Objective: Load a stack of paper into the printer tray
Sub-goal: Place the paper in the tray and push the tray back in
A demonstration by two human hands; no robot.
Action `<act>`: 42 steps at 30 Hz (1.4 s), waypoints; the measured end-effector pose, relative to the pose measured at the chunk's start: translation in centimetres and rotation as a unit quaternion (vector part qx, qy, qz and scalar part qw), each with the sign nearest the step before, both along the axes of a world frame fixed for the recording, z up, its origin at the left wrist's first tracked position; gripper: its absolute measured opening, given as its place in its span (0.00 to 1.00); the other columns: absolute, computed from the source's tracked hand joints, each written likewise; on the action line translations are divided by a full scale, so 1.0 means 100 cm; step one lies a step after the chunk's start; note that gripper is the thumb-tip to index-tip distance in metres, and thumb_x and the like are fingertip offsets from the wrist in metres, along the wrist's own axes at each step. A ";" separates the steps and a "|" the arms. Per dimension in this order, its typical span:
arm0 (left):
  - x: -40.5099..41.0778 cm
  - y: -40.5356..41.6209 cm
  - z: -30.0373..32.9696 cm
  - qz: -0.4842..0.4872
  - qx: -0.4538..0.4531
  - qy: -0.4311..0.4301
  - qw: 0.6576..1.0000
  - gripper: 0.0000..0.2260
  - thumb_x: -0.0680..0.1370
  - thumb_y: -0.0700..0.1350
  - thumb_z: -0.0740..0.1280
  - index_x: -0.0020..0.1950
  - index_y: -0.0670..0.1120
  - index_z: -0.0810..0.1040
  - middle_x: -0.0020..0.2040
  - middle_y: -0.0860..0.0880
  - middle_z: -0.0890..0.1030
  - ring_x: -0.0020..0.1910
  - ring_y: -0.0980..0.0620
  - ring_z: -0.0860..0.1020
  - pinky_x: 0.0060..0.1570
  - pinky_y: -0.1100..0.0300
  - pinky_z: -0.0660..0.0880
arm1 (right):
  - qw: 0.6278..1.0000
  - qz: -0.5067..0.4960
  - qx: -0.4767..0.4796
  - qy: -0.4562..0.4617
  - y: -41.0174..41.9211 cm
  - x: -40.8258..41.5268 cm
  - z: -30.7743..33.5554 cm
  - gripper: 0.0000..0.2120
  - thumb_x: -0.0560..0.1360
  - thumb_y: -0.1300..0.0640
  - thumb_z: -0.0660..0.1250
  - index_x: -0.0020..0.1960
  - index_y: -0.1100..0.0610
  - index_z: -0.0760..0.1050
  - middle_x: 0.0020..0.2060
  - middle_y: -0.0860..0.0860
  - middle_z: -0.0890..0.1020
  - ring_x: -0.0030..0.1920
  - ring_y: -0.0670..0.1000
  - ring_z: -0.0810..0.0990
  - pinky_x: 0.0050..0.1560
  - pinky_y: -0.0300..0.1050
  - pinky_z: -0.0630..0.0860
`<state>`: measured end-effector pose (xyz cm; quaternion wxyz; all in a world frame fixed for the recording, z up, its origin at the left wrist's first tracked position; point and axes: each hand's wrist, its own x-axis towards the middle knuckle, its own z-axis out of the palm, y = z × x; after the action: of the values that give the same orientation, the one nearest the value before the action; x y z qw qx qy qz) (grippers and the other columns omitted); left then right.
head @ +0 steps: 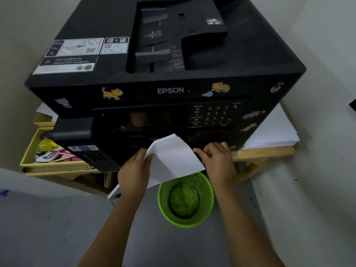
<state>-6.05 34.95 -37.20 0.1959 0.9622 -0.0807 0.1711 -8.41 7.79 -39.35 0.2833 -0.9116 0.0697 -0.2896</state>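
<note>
Nearest, two bare forearms reach up toward the printer point(169, 78), which serves as the landmark. Below its front edge, on the grey floor, stands a green mesh bin point(185, 201), between the two arms. Just above the bin, the paper point(173, 157) is held in front of the printer's lower front, tilted, with its far corner poking into the dark opening there; whether it sits in a tray cannot be told. The left hand point(134, 172) grips the paper's left edge, thumb on top and fingers curled beneath. The right hand point(217, 158) is at the paper's right edge against the printer's front, fingers curled; it seems to pinch the sheet, though the contact is partly hidden. Left of the printer's base lies a yellow box point(32, 149) with pens and small items inside. Right of the printer, a pile of white sheets point(273, 132) rests on the wooden table point(265, 151) that carries the printer. On the printer's front are the EPSON name, a keypad and several cat stickers point(112, 93); on its top, a document feeder and white labels point(77, 47).
</note>
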 end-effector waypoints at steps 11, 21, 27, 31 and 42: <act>-0.009 0.000 -0.003 -0.026 -0.028 -0.001 0.999 0.12 0.84 0.54 0.65 0.49 0.46 0.76 0.37 0.49 0.78 0.32 0.45 0.78 0.26 0.56 0.69 | 0.999 -0.040 0.003 0.010 0.008 0.001 0.003 0.16 0.73 0.51 0.83 0.35 0.59 0.81 0.31 0.51 0.82 0.38 0.55 0.78 0.34 0.49 0.75; -0.012 0.000 0.006 -0.044 -0.046 0.031 0.997 0.18 0.83 0.60 0.62 0.56 0.47 0.80 0.33 0.49 0.79 0.30 0.45 0.79 0.25 0.56 0.70 | 0.999 -0.036 -0.005 0.030 0.009 -0.004 0.014 0.13 0.71 0.54 0.84 0.37 0.58 0.82 0.33 0.50 0.83 0.39 0.55 0.80 0.34 0.45 0.72; -0.030 0.004 0.021 -0.053 -0.088 0.081 0.991 0.18 0.82 0.59 0.69 0.62 0.47 0.82 0.40 0.47 0.86 0.37 0.41 0.84 0.32 0.54 0.75 | 0.991 0.003 0.085 0.100 0.008 -0.014 0.037 0.08 0.77 0.52 0.79 0.45 0.57 0.86 0.36 0.40 0.81 0.44 0.52 0.82 0.38 0.44 0.74; -0.047 0.011 0.039 -0.045 -0.099 0.136 0.985 0.18 0.82 0.62 0.67 0.64 0.53 0.81 0.45 0.51 0.86 0.42 0.47 0.84 0.37 0.54 0.77 | 0.964 0.049 0.208 0.159 0.007 -0.028 0.059 0.11 0.83 0.46 0.73 0.54 0.54 0.87 0.42 0.37 0.80 0.47 0.41 0.83 0.44 0.35 0.75; -0.099 0.021 0.108 -0.075 -0.287 0.261 0.919 0.16 0.80 0.60 0.69 0.67 0.63 0.79 0.55 0.66 0.84 0.53 0.62 0.84 0.48 0.57 0.84 | 0.801 0.056 0.555 0.216 0.017 -0.077 0.092 0.44 0.65 0.19 0.72 0.76 0.35 0.68 0.72 0.41 0.78 0.70 0.46 0.78 0.73 0.56 0.76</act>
<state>-15.90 37.00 -26.35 0.4898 0.8664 -0.0460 -0.0858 -16.07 9.49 -30.16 0.7341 -0.6396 0.2272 0.0190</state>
